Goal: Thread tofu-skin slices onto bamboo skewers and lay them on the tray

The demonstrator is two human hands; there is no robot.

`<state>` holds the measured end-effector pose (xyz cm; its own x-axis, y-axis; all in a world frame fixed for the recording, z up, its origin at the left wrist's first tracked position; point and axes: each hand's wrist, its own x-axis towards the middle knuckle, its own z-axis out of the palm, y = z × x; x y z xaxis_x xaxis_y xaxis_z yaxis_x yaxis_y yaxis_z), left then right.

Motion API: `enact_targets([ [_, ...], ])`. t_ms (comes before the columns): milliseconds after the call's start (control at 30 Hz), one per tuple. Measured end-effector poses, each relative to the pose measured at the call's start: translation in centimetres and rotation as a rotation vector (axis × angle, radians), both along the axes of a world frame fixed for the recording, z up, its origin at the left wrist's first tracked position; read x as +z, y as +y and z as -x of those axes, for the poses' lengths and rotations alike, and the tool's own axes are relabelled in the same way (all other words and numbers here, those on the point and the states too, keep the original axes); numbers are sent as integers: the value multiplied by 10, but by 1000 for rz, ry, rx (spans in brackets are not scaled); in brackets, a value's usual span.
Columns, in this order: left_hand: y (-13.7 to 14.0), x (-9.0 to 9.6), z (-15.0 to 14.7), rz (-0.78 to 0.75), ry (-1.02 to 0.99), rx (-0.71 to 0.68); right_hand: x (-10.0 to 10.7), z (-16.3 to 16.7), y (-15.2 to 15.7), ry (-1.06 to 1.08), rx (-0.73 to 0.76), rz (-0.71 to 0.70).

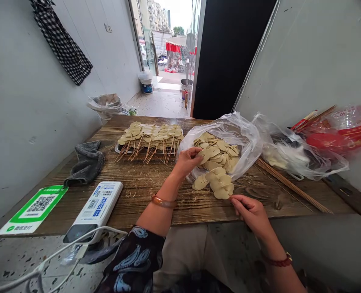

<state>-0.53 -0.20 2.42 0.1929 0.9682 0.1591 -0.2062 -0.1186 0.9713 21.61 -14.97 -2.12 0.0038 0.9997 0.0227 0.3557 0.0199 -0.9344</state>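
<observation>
My right hand [250,212] pinches the end of a thin skewer that carries several round beige slices [221,184]. A loose slice [200,182] lies on the table just left of them. With closed fingers, my left hand [189,162] grips a beige slice [210,154] at the near side of a clear plastic bag [246,142]. More loose slices [217,142] are heaped inside the bag. Left of it, finished skewers [151,136] of slices are stacked on a tray, their sticks pointing toward me.
Bare bamboo skewers [293,185] lie to the right on the wooden table [137,195]. Behind them sits a plastic bag [290,154] with pale contents. At left are a dark cloth [88,162], a white payment box [96,207] with a cable, and a green QR card [35,207].
</observation>
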Motion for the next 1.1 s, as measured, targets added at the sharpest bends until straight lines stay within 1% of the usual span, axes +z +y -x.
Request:
enact_targets([
  [133, 4, -3, 2, -83, 94, 16, 1, 1, 1, -7, -6, 0],
  [233, 5, -4, 3, -162, 212, 47, 1, 1, 1, -18, 1, -6],
  [367, 2, 0, 1, -271, 378, 89, -2, 2, 2, -55, 13, -22],
  [500, -4, 6, -1, -315, 475, 125, -4, 4, 4, -76, -5, -19],
  [700, -7, 9, -2, -297, 488, 109, -2, 5, 4, -100, -4, -43],
  [933, -8, 9, -4, -293, 497, 91, -6, 5, 6, -107, -10, -41],
  [1100, -6, 5, -5, -226, 407, 31, -5, 6, 5, -111, -26, -42],
])
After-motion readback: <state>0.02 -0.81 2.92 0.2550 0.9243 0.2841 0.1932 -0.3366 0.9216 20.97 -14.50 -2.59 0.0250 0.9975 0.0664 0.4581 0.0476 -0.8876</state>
